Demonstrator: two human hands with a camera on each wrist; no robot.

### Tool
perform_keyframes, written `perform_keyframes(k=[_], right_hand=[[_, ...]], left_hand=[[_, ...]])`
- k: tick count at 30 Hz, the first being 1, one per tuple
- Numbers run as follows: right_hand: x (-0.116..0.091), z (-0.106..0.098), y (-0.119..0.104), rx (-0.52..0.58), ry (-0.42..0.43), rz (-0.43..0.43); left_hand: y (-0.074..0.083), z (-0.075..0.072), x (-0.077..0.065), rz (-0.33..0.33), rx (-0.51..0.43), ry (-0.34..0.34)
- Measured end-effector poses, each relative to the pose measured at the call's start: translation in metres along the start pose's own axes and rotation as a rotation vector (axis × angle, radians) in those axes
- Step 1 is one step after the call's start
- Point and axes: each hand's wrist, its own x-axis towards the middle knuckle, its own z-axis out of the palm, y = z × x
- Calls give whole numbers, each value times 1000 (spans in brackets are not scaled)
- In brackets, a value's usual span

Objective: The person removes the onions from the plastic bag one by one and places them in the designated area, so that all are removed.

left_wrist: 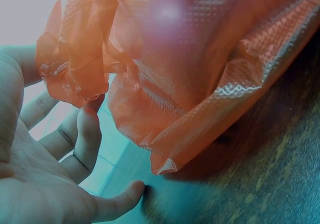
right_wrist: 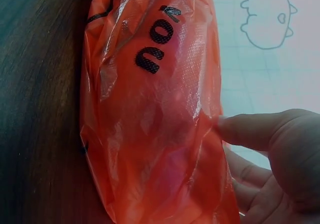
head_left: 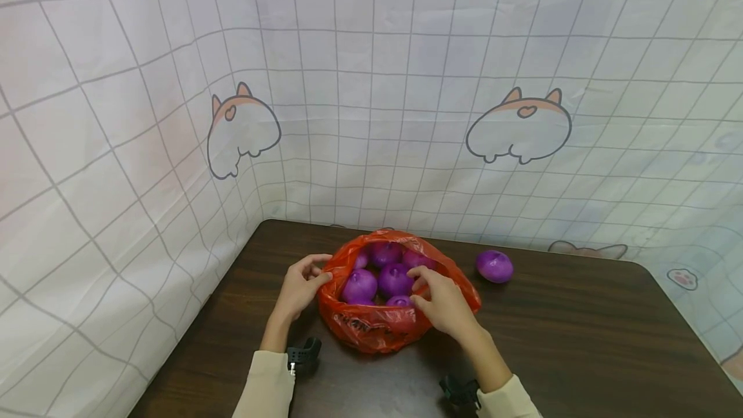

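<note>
A red plastic bag with black lettering sits on the dark table, its mouth spread upward. Several purple onions show inside it. At the bag's left rim is my left hand; in the left wrist view its fingers touch the crumpled edge, while the thumb stands apart from the bag. My right hand reaches over the right side of the opening with bent, spread fingers near the onions. The right thumb is right at the bag's edge in the right wrist view, and the other fingertips are hidden behind the bag.
One more purple onion lies on the table to the right of the bag, near the back edge. A white grid-patterned curtain with cartoon animals hangs behind and to the left of the dark wooden table.
</note>
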Motion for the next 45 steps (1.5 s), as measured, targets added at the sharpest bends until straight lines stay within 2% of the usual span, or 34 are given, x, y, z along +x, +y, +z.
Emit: perform_keyframes(k=[19,31,45], right_hand=[[-3,-5,8,-18,-162,-55],[-3,-4,12,-3,-176,-89],[-2,0,18,37,-346,-146]], left_hand=[[0,-1,0,2,6,-1],[2,-1,-1,-10,1,-1],[3,-1,-2,-7,-2,1]])
